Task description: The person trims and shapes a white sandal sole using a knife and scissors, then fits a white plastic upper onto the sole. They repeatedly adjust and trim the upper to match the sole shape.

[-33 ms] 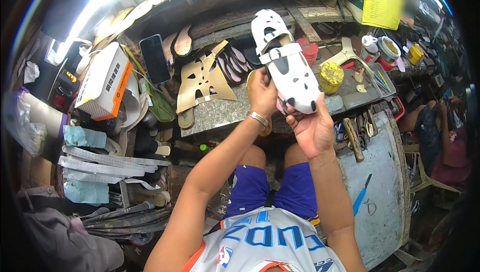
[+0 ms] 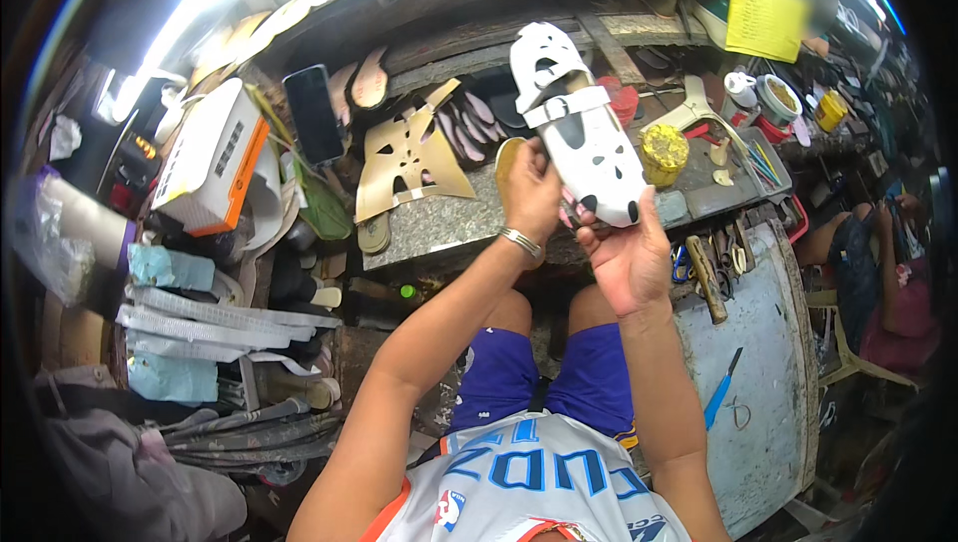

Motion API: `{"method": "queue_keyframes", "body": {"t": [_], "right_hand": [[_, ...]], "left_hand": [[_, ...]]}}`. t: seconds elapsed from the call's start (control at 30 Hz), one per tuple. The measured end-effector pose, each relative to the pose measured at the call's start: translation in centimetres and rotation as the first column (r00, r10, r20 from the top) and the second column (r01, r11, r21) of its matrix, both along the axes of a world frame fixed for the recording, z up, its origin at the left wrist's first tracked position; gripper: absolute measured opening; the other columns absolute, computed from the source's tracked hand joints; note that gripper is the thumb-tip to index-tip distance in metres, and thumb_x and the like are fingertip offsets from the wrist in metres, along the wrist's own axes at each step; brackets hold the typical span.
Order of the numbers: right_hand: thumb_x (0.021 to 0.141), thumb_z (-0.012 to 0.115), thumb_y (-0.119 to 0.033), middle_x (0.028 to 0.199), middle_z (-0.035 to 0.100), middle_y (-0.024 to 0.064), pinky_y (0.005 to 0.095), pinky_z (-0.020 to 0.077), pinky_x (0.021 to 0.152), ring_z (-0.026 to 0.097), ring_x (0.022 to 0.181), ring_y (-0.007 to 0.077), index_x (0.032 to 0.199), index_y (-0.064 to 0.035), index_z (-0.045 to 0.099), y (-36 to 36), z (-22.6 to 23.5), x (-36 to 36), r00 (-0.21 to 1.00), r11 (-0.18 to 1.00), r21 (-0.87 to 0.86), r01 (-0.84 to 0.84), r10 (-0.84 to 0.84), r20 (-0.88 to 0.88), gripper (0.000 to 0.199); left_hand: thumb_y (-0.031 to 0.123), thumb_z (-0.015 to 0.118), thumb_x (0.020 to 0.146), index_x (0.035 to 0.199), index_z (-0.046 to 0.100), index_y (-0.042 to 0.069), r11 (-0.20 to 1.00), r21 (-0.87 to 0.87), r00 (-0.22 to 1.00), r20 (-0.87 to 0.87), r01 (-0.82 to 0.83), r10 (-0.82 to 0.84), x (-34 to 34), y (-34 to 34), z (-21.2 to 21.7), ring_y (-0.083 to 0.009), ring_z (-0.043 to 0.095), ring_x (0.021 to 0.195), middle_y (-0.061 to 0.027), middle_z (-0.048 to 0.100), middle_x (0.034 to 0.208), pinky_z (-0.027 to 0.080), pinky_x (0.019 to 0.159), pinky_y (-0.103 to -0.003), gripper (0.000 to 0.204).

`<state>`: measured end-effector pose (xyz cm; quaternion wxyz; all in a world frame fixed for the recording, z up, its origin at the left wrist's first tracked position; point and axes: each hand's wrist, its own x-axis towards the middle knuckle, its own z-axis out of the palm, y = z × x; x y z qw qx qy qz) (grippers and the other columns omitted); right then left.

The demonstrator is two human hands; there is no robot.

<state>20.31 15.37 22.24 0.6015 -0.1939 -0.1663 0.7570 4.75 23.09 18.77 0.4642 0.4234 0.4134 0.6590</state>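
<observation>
White clog [image 2: 597, 153] sits between our two hands in the head view, raised above the front edge of the desk [image 2: 439, 230], toe toward us and the buckled strap [image 2: 569, 108] farther off. Our left hand [image 2: 532, 198] is closed on its left side, below the strap; a tan rounded piece [image 2: 507, 163] shows just beside those fingers, and we cannot tell whether they grip it too. Our right hand [image 2: 629, 263] is palm up, thumb against the toe's right edge and fingers curled under the tip, pinching it lightly as far as we can judge.

For steady handling, we do best to let the left hand carry the weight and the right guide the toe, pressing the edges evenly so the cut-out upper does not buckle. We should keep fingertips off the strap, and keep the toe clear of the yellow tub [image 2: 665, 155] near its right side. The tan cut-out sheet [image 2: 414, 168] lies on the desk to the left, well apart from the clog.
</observation>
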Motion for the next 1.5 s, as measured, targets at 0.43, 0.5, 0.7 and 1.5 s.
{"method": "queue_keyframes", "body": {"t": [0.43,0.5,0.7,1.5], "right_hand": [[0.119,0.057,-0.047,0.142,0.070,0.0162,0.0405,0.0576,0.089,0.067,0.117,0.0322,0.161,-0.0093,0.057,-0.4,2.2,1.2,0.970,0.935,0.355,-0.007,0.093,-0.225,0.056],[0.118,0.058,-0.047,0.145,0.068,0.0179,0.0428,0.0563,0.090,0.066,0.118,0.0333,0.163,-0.0117,0.055,0.3,2.6,2.5,0.949,0.922,0.388,-0.010,0.131,-0.286,0.057],[0.118,0.060,-0.040,0.153,0.063,0.0171,0.0450,0.0548,0.095,0.063,0.127,0.0373,0.164,-0.0091,0.053,5.4,6.1,6.7,0.977,0.812,0.582,0.038,0.093,-0.193,0.055],[0.111,0.075,-0.035,0.116,0.068,0.0204,0.0402,0.0632,0.077,0.068,0.094,0.0320,0.134,0.0007,0.065,32.1,19.3,1.7,0.998,0.922,0.382,0.064,-0.059,-0.026,0.043]], "left_hand": [[0.027,0.074,0.111,0.171,0.043,0.004,0.880,0.112,0.866,-0.269,0.462,-0.421,-1.4,-1.5,6.1,-0.0246,0.058,0.146,-0.0163,0.055,0.166,0.051,0.121,-0.041,0.072],[0.032,0.079,0.108,0.171,0.044,0.001,0.802,0.075,0.733,-0.464,0.592,-0.498,-4.1,-1.1,7.0,-0.0280,0.049,0.156,-0.0165,0.051,0.170,0.046,0.128,-0.043,0.078],[0.024,0.079,0.094,0.144,0.065,0.006,0.934,0.322,-0.145,-0.928,0.154,0.344,-13.7,1.2,8.4,-0.0357,0.064,0.131,-0.0169,0.066,0.143,0.053,0.111,-0.051,0.055],[0.032,0.063,0.109,0.125,0.084,0.011,0.866,0.269,-0.794,-0.571,-0.422,-0.210,-28.9,13.2,12.0,-0.0289,0.081,0.118,-0.0091,0.084,0.124,0.060,0.092,-0.054,0.033]]}}
